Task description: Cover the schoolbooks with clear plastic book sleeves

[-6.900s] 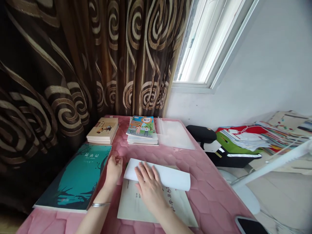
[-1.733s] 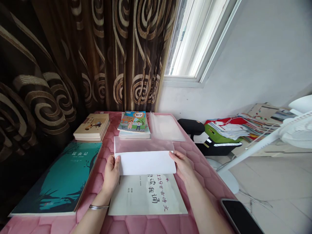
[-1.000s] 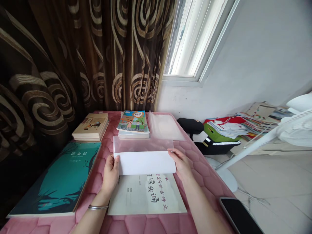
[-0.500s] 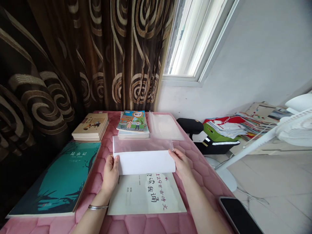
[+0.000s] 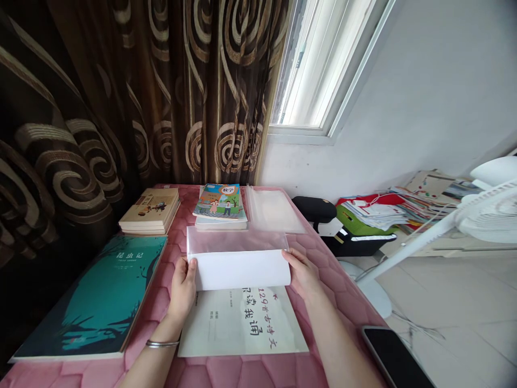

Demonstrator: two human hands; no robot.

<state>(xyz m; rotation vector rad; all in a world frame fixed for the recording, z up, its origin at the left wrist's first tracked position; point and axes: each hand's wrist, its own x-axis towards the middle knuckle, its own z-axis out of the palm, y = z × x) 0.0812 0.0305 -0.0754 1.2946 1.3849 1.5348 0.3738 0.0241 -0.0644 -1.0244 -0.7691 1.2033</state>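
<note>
A pale booklet (image 5: 242, 323) with large printed characters lies in front of me on the pink quilted table cover (image 5: 343, 302). A white sheet with a clear plastic flap (image 5: 238, 258) is folded over the booklet's far end. My left hand (image 5: 182, 288) pinches the sheet's left edge, thumb on top. My right hand (image 5: 302, 275) grips its right edge the same way. A metal bangle sits on my left wrist.
A large teal book (image 5: 100, 299) lies to the left. Two book stacks (image 5: 151, 210) (image 5: 221, 205) and a clear plastic sleeve (image 5: 272, 210) lie at the back. A dark phone (image 5: 396, 358) rests at the right front edge. A white fan (image 5: 480, 218) and piled papers stand beyond the table.
Much earlier my right hand lay flat on the curled sheet; now both hands hold its side edges. Over the last second almost nothing has moved.
</note>
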